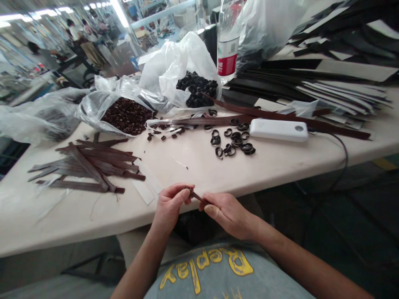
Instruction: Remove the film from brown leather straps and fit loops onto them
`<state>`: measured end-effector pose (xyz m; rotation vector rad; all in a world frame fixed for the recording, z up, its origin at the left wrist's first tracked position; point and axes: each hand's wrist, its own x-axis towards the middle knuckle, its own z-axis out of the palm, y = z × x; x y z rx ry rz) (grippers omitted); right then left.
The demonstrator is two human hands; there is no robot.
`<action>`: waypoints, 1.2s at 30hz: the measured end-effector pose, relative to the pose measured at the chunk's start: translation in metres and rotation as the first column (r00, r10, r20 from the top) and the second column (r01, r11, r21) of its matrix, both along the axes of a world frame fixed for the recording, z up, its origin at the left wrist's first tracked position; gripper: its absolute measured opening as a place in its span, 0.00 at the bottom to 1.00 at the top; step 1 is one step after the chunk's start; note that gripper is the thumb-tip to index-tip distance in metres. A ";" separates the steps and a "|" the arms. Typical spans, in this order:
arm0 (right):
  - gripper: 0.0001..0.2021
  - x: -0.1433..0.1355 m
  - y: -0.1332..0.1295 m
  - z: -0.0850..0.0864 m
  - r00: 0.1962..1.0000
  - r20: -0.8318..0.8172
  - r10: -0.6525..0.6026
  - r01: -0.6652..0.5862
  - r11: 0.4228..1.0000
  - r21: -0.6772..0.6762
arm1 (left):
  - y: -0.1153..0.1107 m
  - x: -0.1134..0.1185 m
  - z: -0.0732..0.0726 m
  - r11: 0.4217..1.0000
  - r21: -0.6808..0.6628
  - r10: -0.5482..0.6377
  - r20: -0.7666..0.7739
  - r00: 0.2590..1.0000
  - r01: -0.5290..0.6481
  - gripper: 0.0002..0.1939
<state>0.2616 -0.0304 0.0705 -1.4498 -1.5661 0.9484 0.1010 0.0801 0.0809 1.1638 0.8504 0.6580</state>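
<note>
Near the table's front edge, my left hand (174,201) pinches one end of a narrow dark brown strip (197,197). The strip's other end is between the closed fingers and thumb of my right hand (222,209). A short length of it shows between the two hands, and the rest is hidden by the fingers. To the left lies a pile of brown strips (90,164) beside white strips (145,182). Several black loops (237,140) are scattered beyond my hands. Small brown pieces (127,116) fill an open plastic bag.
A white plastic bag (177,54) holds black loops. A bottle (227,50) stands behind. A white device (278,129) with a cable lies at the right, near long brown strips (336,128) and stacked black and white strips (336,95). People are in the far left background.
</note>
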 end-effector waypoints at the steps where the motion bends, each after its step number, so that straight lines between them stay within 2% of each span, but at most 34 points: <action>1: 0.23 0.001 -0.001 0.000 0.999 -0.037 -0.010 0.009 1.000 -0.014 | 0.000 -0.001 -0.001 1.000 0.004 0.002 -0.002 1.000 -0.002 0.09; 7: 0.26 0.000 -0.002 -0.007 0.967 -0.244 -0.070 0.055 0.996 -0.070 | -0.003 -0.004 -0.007 0.999 0.040 0.001 -0.010 1.000 0.000 0.08; 14: 0.25 -0.005 -0.001 -0.011 0.961 -0.267 -0.073 0.057 0.996 -0.068 | -0.004 -0.005 -0.006 1.000 0.026 0.013 -0.044 0.999 -0.012 0.10; 20: 0.25 -0.009 -0.002 -0.015 0.915 -0.397 -0.076 0.057 0.997 -0.060 | -0.007 -0.006 -0.009 1.000 0.003 0.030 -0.060 0.998 -0.030 0.10; 26: 0.23 -0.011 -0.003 -0.014 0.934 -0.347 -0.090 0.075 0.996 -0.058 | -0.007 -0.008 -0.011 0.999 -0.035 -0.019 -0.036 0.999 0.018 0.11; 31: 0.21 -0.012 -0.002 -0.011 0.923 -0.380 -0.059 0.065 0.998 0.003 | -0.015 -0.005 -0.014 0.991 -0.079 -0.116 -0.050 0.992 0.112 0.15; 36: 0.21 -0.010 0.001 -0.010 0.931 -0.365 -0.029 0.026 1.000 -0.015 | -0.019 -0.001 -0.010 0.993 -0.048 -0.112 -0.088 0.990 0.108 0.17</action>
